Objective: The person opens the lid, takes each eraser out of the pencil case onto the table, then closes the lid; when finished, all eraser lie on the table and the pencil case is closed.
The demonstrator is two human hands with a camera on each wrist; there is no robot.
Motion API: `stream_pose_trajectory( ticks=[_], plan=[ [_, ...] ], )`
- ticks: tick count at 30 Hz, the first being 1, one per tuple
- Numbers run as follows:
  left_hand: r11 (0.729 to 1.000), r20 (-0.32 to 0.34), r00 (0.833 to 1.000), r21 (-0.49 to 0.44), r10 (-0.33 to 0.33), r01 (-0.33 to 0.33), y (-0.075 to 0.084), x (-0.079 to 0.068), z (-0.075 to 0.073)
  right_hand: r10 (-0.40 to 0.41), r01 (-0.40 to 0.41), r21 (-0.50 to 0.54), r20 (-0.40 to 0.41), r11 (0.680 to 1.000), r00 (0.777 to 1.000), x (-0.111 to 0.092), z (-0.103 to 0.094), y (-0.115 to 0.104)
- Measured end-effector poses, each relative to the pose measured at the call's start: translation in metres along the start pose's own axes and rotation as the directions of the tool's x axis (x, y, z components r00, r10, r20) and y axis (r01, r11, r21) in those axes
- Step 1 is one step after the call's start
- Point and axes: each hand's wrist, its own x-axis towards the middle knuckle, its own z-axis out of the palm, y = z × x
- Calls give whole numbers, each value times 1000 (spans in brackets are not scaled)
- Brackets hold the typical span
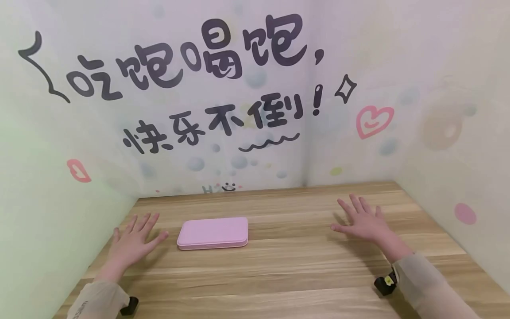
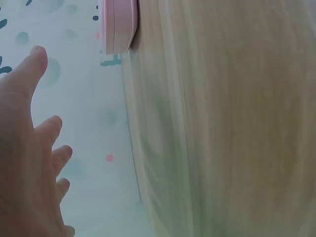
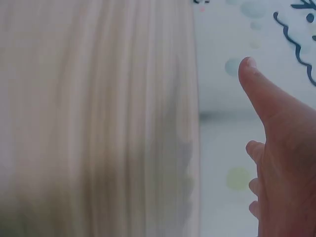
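A flat pink case (image 1: 213, 232) with rounded corners lies closed on the wooden table, left of the middle. Just left of it, my left hand (image 1: 133, 243) is spread palm down above the tabletop, its thumb pointing toward the case. The left wrist view catches one end of the pink case (image 2: 119, 24) beyond the left hand (image 2: 29, 143). Well to the right, my right hand (image 1: 364, 223) also has its fingers splayed and casts a shadow on the wood. Nothing is held by the right hand (image 3: 291, 163) in the right wrist view.
The wood-grain table (image 1: 279, 274) is bounded by a back wall (image 1: 255, 170) with large black lettering and by pale side walls (image 1: 458, 168). A dark wrist-camera mount (image 1: 385, 284) sits under the right sleeve, another (image 1: 129, 306) under the left.
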Motion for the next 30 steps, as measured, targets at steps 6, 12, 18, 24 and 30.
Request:
stream_pose_trajectory(
  ticks=[6,12,18,24,30],
  plan=[
    [998,-13,998,-5,58,-58,9,0,0,-84,84,26,-13,996,996,3,8,-27],
    [986,-25,986,-19,167,-168,29,4,6,-196,196,50,-10,979,981,16,17,-69],
    [953,-16,953,-13,303,-303,44,15,17,-285,278,129,40,952,958,35,28,-118],
    [924,-13,924,-4,382,-382,50,27,26,-354,327,251,72,911,932,56,46,-164],
    [909,7,909,14,417,-417,53,35,33,-381,327,354,92,876,920,69,64,-200]
  ],
)
